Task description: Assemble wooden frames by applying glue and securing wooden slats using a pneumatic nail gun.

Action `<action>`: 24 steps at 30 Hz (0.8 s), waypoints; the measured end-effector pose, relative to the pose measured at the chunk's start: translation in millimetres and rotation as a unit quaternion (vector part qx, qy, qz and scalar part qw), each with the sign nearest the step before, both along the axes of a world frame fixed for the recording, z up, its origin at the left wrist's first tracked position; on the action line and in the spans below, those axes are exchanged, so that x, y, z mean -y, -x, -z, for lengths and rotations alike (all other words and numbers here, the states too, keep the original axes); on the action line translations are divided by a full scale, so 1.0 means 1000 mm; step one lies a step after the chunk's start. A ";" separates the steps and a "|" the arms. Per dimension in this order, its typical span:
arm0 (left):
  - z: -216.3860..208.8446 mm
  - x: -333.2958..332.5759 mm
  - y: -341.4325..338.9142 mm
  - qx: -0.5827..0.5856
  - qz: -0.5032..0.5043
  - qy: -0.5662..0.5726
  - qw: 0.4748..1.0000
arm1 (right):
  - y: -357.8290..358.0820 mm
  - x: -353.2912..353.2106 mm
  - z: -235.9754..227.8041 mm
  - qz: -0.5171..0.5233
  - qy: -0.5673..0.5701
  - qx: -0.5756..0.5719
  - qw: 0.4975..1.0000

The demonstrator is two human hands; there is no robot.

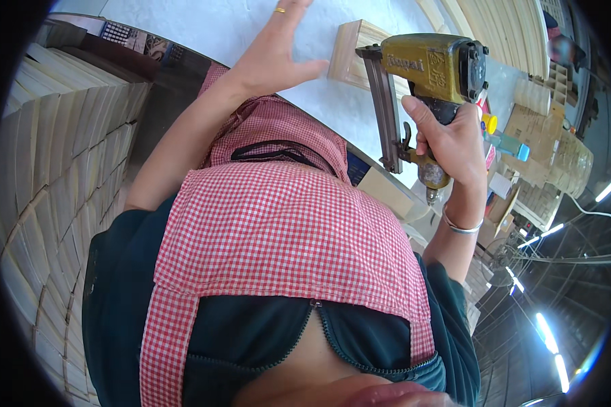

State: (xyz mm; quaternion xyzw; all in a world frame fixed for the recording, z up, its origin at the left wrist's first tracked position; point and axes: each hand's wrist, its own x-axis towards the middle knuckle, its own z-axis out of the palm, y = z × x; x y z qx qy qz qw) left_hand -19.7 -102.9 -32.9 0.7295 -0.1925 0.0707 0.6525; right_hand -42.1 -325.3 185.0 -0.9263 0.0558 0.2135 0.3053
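My right hand (455, 139) is wrapped round the grip of a pneumatic nail gun (428, 64) with a worn gold-coloured body. The gun is held up over the table edge, its long magazine slanting down beside the grip. Just behind its nose, a small light wooden box or frame (347, 51) rests on the pale tabletop (204, 27); the gun covers part of it. To the left of that wooden piece, my left hand (271, 61) hovers with fingers spread and nothing in it. Its fingertips are cut off by the top of the picture.
Tall stacks of wooden pieces (68, 129) stand close on my left. More long wooden strips (502, 30) lie at the far right of the table. Beyond them are cardboard boxes (533, 136), a blue bottle (514, 146) and a blurred person (563, 51).
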 end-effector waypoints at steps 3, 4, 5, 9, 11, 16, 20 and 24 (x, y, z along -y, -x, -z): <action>0.005 -0.005 0.001 -0.034 -0.041 0.025 0.998 | -0.007 0.001 -0.003 -0.013 -0.010 0.001 1.000; 0.005 -0.005 -0.001 -0.054 -0.043 0.049 0.996 | -0.009 0.001 -0.004 -0.021 -0.003 -0.003 1.000; 0.004 -0.006 -0.003 -0.073 -0.045 0.072 0.994 | -0.011 0.002 -0.006 -0.028 0.004 -0.007 1.000; -0.023 0.009 -0.010 -0.171 -0.071 0.077 0.980 | -0.025 0.005 -0.009 -0.041 0.018 0.000 0.999; -0.032 0.025 -0.014 -0.157 -0.099 0.015 0.982 | -0.032 0.007 -0.010 -0.039 0.016 0.020 0.999; -0.034 0.041 -0.010 -0.133 -0.172 -0.158 0.963 | -0.048 0.014 -0.008 -0.035 0.042 0.010 0.998; -0.035 0.042 -0.007 -0.119 -0.183 -0.207 0.954 | -0.053 0.018 -0.002 -0.037 0.039 0.004 0.999; -0.034 0.041 -0.006 -0.111 -0.177 -0.219 0.953 | -0.055 0.020 0.001 -0.037 0.024 0.003 0.999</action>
